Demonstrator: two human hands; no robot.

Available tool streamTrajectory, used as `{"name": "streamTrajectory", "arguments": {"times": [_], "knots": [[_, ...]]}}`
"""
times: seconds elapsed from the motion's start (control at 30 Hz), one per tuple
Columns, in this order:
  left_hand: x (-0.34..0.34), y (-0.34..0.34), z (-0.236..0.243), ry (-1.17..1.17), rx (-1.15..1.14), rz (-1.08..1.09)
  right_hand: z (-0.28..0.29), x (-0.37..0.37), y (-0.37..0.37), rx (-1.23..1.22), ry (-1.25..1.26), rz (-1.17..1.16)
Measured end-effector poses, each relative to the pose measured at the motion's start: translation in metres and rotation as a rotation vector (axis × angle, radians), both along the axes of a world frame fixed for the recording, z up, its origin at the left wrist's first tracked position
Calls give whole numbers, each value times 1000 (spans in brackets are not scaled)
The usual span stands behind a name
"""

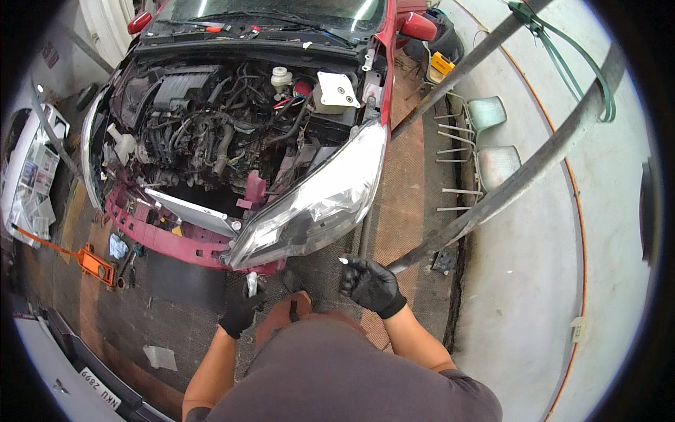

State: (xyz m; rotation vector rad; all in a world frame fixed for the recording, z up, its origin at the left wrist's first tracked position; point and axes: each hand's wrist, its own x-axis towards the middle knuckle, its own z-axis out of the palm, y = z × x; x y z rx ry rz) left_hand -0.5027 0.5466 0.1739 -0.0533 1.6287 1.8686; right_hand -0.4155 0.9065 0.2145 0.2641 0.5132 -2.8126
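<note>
My left hand [241, 311], in a black glove, is closed around a small white tube [252, 283] that points up and away from me. Between the fingertips of my right hand [371, 288], also gloved in black, is a tiny white piece [343, 260]; its kind is too small to make out. Just beyond both hands is a large clear headlight [309, 204] at the front corner of a red car [389, 49]. Neither hand touches the lamp. Part of the left fingers is hidden behind the glove's back.
The car's engine bay [204, 119] lies exposed behind a bare pink crossbeam [158, 235]. An orange floor jack [95, 266] stands at left. Slanting grey posts [492, 197] and chairs [498, 169] line the right. Another vehicle [67, 352] is at lower left.
</note>
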Motion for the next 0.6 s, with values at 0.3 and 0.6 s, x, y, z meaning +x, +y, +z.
{"name": "streamTrajectory", "arguments": {"times": [0.3,0.6], "knots": [[-11,19,24,90,-92,-144,8,13,10,-71,10,-204],[-118,44,41,206,82,-165,20,-97,61,345,86,-460]]}}
